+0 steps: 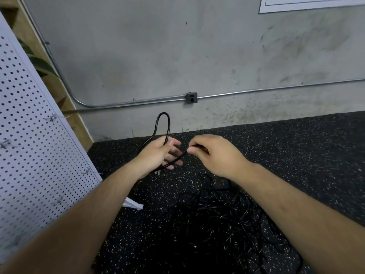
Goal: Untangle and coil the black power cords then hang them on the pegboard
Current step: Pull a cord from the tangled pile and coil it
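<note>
Both hands hold one black cord (164, 123): left hand (158, 151) grips its upright loop, right hand (209, 153) pinches the strand; tangled cords (227, 218) lie below.

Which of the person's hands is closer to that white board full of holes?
Left. The left hand, gripping a looped black cord, lies toward the pegboard; the right hand pinches the same cord farther from it.

I see one black cord (163, 123) looped upright, tangled cord pile (227, 220) sprawled on the floor below, white pegboard (29, 135) leaning at left.
</note>
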The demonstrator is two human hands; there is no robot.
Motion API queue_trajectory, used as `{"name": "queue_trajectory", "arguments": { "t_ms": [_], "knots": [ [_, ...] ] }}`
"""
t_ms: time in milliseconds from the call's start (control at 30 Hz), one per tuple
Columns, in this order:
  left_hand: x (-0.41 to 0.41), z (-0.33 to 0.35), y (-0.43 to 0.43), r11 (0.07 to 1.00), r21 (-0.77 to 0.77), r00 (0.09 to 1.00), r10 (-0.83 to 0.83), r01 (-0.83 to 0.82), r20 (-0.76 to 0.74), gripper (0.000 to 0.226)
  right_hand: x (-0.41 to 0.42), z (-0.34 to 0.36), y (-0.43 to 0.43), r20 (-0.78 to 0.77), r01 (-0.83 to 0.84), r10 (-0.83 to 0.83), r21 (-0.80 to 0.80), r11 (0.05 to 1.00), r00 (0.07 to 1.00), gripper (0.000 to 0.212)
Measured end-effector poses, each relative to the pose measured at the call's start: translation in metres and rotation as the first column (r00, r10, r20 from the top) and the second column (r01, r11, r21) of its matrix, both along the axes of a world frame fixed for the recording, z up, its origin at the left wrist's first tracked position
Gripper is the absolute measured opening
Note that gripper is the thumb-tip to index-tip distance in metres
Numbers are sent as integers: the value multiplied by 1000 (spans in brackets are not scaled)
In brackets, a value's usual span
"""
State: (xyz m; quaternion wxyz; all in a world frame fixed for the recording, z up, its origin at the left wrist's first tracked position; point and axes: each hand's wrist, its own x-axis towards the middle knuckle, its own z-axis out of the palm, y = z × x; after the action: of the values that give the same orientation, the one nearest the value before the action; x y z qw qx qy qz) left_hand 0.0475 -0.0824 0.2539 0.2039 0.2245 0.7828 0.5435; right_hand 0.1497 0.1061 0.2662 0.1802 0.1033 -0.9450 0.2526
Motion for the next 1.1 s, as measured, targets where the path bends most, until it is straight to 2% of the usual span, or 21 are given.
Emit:
{"name": "queue_trajectory", "arguments": {
  "t_ms": [100, 167, 233, 300, 333, 400, 467, 533, 633, 667, 733, 800, 867, 900, 1000, 1100],
  "knots": [
    [10, 6, 2, 990, 57, 989, -133, 129, 64, 35, 0, 9, 10, -76, 96, -98, -23, 995, 992, 23],
    [16, 9, 6, 977, 92, 975, -203, 194, 94, 46, 0, 14, 17, -95, 173, -178, -60, 983, 979, 30],
    [23, 12, 9, 964, 65, 960, -262, 256, 101, 57, -1, 19, 22, -88, 255, -261, -74, 964, 961, 39],
    [32, 16, 13, 946, 37, 941, -324, 322, 94, 53, -4, 20, 27, -82, 296, -304, -89, 951, 949, 43],
    [35, 18, 14, 935, 55, 929, -355, 351, 104, 51, -6, 18, 30, -86, 271, -282, -126, 954, 956, 41],
    [39, 21, 15, 913, 137, 895, -405, 384, 185, 51, -6, 15, 34, -87, 119, -142, -229, 966, 986, 40],
    [39, 24, 14, 881, 263, 828, -463, 392, 316, 53, -2, 15, 36, 29, -29, 43, -368, 929, 999, 53],
    [35, 26, 12, 837, 398, 726, -532, 374, 436, 52, 3, 15, 31, 192, -27, 149, -523, 852, 970, 51],
    [31, 26, 10, 783, 516, 636, -601, 348, 484, 48, -2, 11, 24, 215, 41, 122, -628, 777, 969, 38],
    [31, 25, 10, 780, 527, 643, -600, 337, 476, 46, -4, 10, 23, 204, 62, 92, -642, 764, 975, 38],
    [30, 22, 10, 803, 508, 716, -550, 311, 431, 38, -6, 10, 25, 201, 104, 51, -686, 720, 978, 38],
    [28, 17, 9, 843, 451, 813, -468, 294, 346, 30, -5, 14, 28, 213, 123, 79, -785, 608, 974, 32],
    [24, 13, 7, 880, 383, 876, -399, 282, 272, 25, -6, 21, 28, 180, 86, 160, -879, 469, 971, 25],
    [22, 11, 5, 896, 341, 898, -373, 284, 232, 25, -6, 25, 29, 162, 72, 176, -899, 431, 971, 24],
    [23, 11, 3, 929, 208, 933, -337, 307, 125, 32, -7, 35, 29, 141, 61, 161, -906, 419, 977, 27],
    [30, 8, 6, 939, 130, 941, -328, 317, 78, 38, -3, 43, 29, 121, 57, 107, -882, 468, 987, 30]
  ]
}}
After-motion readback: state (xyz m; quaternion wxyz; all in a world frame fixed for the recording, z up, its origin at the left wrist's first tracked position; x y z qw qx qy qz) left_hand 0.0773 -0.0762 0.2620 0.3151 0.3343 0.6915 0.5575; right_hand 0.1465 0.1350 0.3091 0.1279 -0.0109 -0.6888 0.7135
